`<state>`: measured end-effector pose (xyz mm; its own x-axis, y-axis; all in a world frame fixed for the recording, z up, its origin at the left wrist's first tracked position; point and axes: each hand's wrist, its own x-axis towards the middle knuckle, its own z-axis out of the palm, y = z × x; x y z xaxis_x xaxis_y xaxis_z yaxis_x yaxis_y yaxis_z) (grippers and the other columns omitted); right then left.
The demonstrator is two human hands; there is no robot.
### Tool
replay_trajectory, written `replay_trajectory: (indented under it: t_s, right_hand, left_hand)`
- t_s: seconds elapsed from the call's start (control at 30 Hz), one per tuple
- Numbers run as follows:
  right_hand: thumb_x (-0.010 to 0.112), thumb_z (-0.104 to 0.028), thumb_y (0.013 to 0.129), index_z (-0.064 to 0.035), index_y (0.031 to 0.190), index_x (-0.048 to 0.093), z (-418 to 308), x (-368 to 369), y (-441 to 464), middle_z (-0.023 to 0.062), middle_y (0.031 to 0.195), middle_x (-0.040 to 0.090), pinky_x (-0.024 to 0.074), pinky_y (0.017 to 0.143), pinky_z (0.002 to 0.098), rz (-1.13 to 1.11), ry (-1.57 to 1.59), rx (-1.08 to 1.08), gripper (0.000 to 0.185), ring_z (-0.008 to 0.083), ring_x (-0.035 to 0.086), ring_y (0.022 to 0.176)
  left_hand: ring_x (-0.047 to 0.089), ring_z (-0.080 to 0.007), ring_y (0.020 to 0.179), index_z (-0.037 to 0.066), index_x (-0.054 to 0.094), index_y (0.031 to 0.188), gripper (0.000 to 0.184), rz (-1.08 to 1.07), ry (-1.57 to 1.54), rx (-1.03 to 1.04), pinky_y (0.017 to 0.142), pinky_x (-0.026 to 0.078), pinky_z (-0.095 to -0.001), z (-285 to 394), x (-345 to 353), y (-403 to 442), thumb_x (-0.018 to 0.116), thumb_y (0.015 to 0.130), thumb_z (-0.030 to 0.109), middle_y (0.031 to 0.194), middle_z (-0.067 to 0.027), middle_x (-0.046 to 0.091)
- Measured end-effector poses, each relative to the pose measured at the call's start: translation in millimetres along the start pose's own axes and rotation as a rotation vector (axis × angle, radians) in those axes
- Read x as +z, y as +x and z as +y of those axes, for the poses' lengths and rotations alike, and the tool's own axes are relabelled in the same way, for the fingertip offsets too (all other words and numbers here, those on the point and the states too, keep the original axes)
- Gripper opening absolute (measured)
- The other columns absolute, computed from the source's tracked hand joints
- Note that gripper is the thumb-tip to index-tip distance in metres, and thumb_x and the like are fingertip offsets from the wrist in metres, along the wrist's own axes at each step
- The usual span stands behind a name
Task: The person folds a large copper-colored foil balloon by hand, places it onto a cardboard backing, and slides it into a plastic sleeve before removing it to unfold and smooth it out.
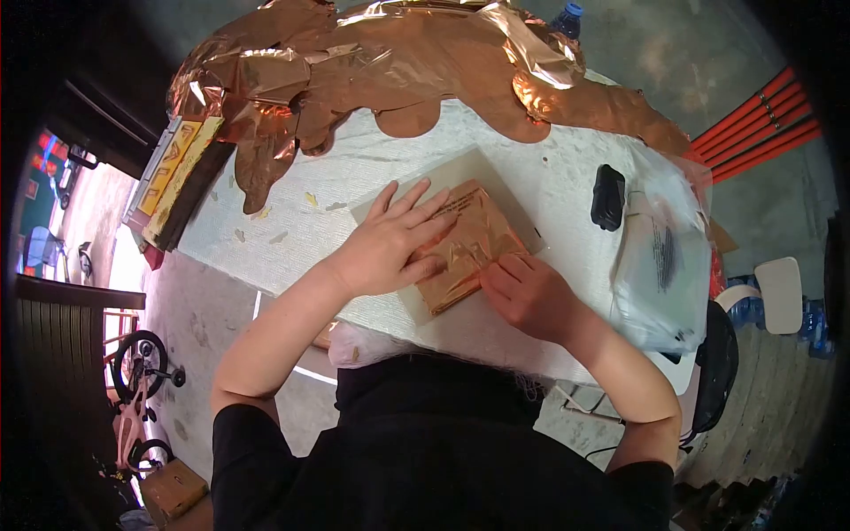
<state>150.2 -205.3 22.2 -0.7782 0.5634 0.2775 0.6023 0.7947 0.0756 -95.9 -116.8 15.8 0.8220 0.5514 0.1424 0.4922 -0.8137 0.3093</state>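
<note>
Flat copper-coloured foil sheet (pixel 492 226), left hand (pixel 400 232) spread over it
Right hand (pixel 525 293), fingers bunched, meets its near-right edge; grip unclear.

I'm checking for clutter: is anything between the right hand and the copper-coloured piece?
Nothing visible: the right hand touches the copper-coloured piece at its right edge, and the left hand lies partly over its left side.
</note>
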Motion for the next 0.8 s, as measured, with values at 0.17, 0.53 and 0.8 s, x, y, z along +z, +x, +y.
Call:
replay_trajectory:
  t_s: [0.17, 0.53, 0.8]
  right_hand:
    - [0.059, -0.011, 0.067, 0.0000, 0.088, 0.064, 4, 4, 4, 0.0073, 0.091, 0.059, 0.0512, 0.071, 0.0315, 0.008, -0.023, -0.021, 0.025, 0.0218, 0.057, 0.083]
    - [0.059, -0.011, 0.069, -0.0034, 0.084, 0.062, 15, 9, 13, 0.0043, 0.082, 0.055, 0.0519, 0.069, 0.0319, 0.075, 0.059, 0.013, 0.017, 0.0202, 0.057, 0.084]
    - [0.059, -0.013, 0.069, -0.0055, 0.080, 0.058, 17, 14, 11, 0.0046, 0.080, 0.053, 0.0510, 0.067, 0.0320, 0.125, 0.048, -0.019, 0.013, 0.0207, 0.056, 0.081]
  left_hand:
    - [0.023, -0.0323, 0.144, 0.009, 0.045, 0.139, 0.060, 0.002, -0.023, 0.007, 0.116, 0.014, -0.0525, -3, 2, 1, 0.061, 0.084, 0.025, 0.152, -0.0136, 0.032]
    - [0.051, -0.0289, 0.114, 0.004, 0.061, 0.118, 0.045, 0.200, -0.106, 0.092, 0.097, 0.037, -0.0428, 38, 2, -21, 0.069, 0.077, 0.021, 0.125, -0.0090, 0.059]
    - [0.051, -0.0274, 0.110, 0.004, 0.060, 0.120, 0.053, 0.174, -0.013, -0.037, 0.094, 0.039, -0.0398, 112, 20, -47, 0.072, 0.073, 0.025, 0.129, -0.0128, 0.055]
